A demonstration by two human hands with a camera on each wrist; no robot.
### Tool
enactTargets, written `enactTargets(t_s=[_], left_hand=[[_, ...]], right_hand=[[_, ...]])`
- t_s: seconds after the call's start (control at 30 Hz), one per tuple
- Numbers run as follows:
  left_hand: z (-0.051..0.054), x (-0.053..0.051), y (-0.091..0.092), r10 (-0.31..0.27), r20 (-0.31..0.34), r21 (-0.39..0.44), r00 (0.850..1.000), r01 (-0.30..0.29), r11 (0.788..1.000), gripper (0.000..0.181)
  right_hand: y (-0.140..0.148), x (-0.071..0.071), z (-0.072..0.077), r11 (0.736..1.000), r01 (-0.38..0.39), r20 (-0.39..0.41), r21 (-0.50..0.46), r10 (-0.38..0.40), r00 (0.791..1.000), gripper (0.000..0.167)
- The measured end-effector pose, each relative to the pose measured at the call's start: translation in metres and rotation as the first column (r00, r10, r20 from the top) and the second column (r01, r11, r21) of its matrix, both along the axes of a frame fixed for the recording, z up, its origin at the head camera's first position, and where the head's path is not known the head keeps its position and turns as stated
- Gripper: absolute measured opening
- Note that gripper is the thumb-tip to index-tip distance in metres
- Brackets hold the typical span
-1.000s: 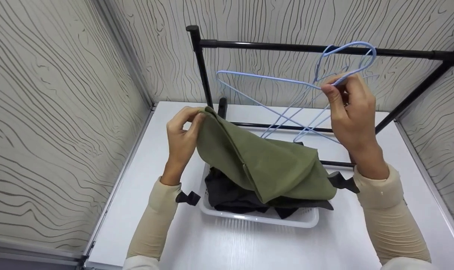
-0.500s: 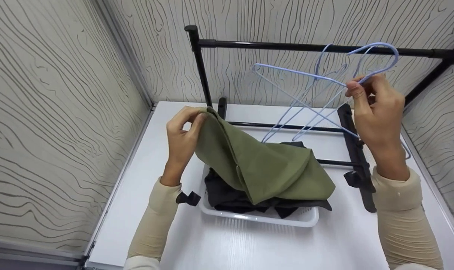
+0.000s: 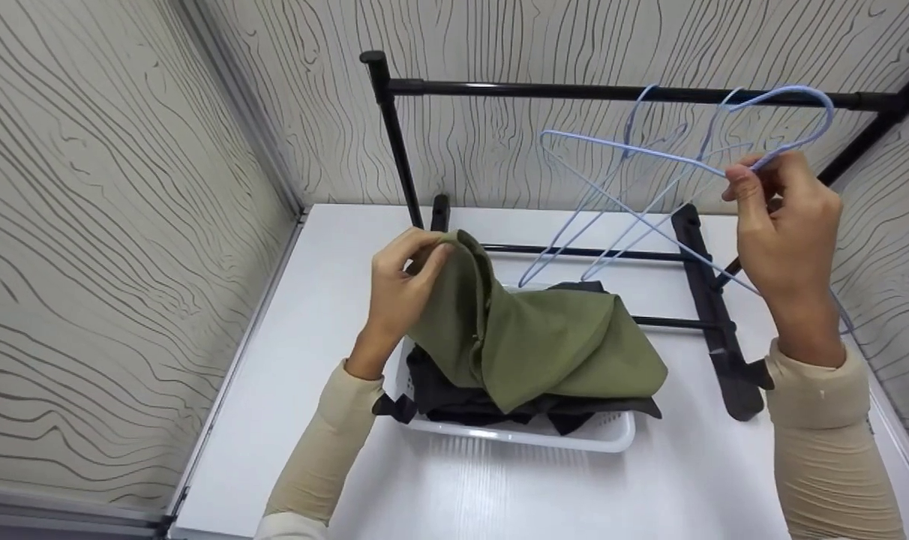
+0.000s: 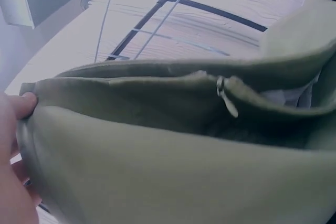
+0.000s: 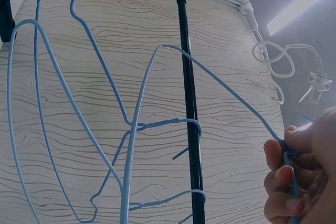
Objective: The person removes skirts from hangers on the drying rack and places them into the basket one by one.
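In the head view my left hand (image 3: 406, 281) pinches the top edge of an olive-green garment (image 3: 552, 337), its kind not clear. The garment drapes slackly over a white plastic basket (image 3: 597, 442). Up close in the left wrist view, the garment's opening gapes and a small zip pull (image 4: 227, 98) hangs at its edge. My right hand (image 3: 788, 232) grips a light blue wire hanger (image 3: 634, 150) just below its hook, holding it up in front of the rack. Part of this hanger is hidden behind the right hand and forearm.
A black clothes rack (image 3: 522, 90) stands behind the basket, with a few more blue hangers (image 3: 574, 217) on its top bar. Dark clothing (image 3: 462, 401) lies in the basket under the green garment. Patterned walls surround the white tabletop (image 3: 259, 420).
The right hand has moved right with the hanger, away from the green garment. The left hand has moved right and slightly down with the garment's edge, which now folds more and gapes.
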State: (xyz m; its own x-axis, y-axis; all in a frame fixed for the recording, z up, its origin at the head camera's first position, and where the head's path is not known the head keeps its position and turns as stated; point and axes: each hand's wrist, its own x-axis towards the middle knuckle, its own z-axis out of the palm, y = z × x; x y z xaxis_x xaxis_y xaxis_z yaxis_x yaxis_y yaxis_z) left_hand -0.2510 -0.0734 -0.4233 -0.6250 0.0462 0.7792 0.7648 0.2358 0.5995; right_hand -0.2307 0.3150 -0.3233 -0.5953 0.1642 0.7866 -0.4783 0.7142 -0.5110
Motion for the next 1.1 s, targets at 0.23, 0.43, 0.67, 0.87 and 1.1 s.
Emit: enactTargets(t_s=[0.23,0.43,0.67,0.87,1.1], left_hand=[[-0.012,0.003,0.014,-0.036,0.058,-0.054,0.998,0.039,0.998,0.010],[-0.025,0.004,0.026,-0.080,0.097,-0.079,0.992,0.088,0.993,0.013],[-0.039,0.005,0.044,-0.082,0.145,-0.135,0.986,0.102,0.986,0.012],[-0.054,0.009,0.061,-0.083,0.204,-0.222,0.975,0.129,0.966,0.013],[-0.073,0.013,0.075,-0.071,0.217,-0.385,0.974,0.153,0.910,0.010]], right_hand=[[0.010,0.003,0.002,0.997,0.037,0.004,-0.062,-0.037,0.999,0.030],[0.018,0.006,0.006,0.995,0.081,0.033,-0.065,-0.079,0.996,0.030],[0.023,0.005,0.003,0.994,0.105,0.045,-0.021,-0.104,0.994,0.033],[0.025,0.006,0.004,0.993,0.118,0.027,-0.015,-0.118,0.993,0.033],[0.027,0.008,0.004,0.991,0.136,0.025,-0.013,-0.136,0.990,0.031]])
